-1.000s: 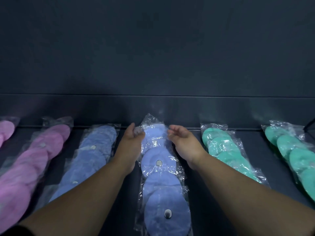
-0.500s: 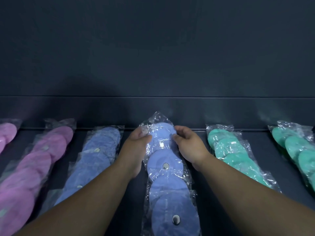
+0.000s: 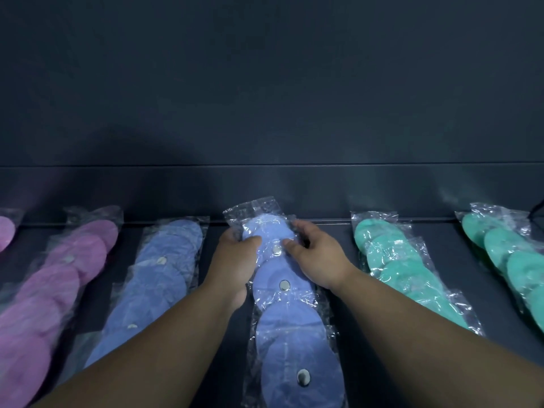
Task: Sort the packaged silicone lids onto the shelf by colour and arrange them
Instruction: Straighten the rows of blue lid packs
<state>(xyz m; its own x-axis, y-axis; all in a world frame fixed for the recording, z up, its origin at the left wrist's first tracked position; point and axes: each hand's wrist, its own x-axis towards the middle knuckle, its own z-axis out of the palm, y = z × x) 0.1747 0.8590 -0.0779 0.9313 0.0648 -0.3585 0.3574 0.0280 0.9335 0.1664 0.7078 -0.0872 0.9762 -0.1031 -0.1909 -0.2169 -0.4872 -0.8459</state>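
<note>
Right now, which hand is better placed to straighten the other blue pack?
Probably left: the left hand is nearer the other blue pack, while the right hand must cross the held pack.

My feed is dim and cool; by the soft shadow at 9 o'clock on the shelf's back panel (image 3: 123, 154), light comes from behind me; wrap glare glints on the blue lid packet (image 3: 266, 231) at centre and the green lid packets (image 3: 391, 260) at 3 o'clock; pink lid packets (image 3: 50, 290) at 8 o'clock smear soft; rows splay outward at the edges.
</note>
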